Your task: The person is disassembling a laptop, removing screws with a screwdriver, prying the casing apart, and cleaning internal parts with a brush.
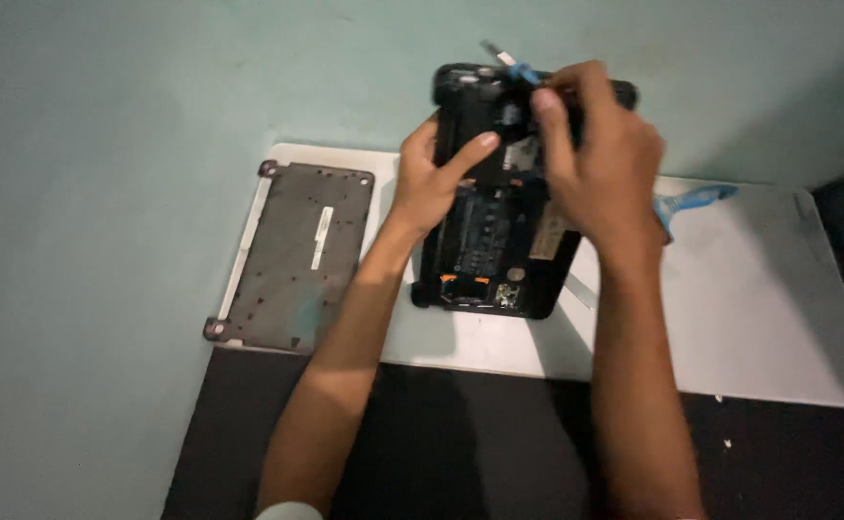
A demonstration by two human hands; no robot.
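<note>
An opened black laptop base (499,241) with exposed internals stands tilted on a white board (759,318), its far end leaning toward the wall. My left hand (432,183) grips its left edge, thumb and forefinger pressed on the inside. My right hand (595,154) is closed over the upper part, pinching a thin tool with a blue tip (523,72) that pokes out above the fingers. What lies under my right palm is hidden.
A removed dark grey bottom cover (297,255) lies flat at the board's left end. A blue plastic pry tool (697,199) rests behind my right wrist. A pale green wall rises at the back and left; dark floor lies in front.
</note>
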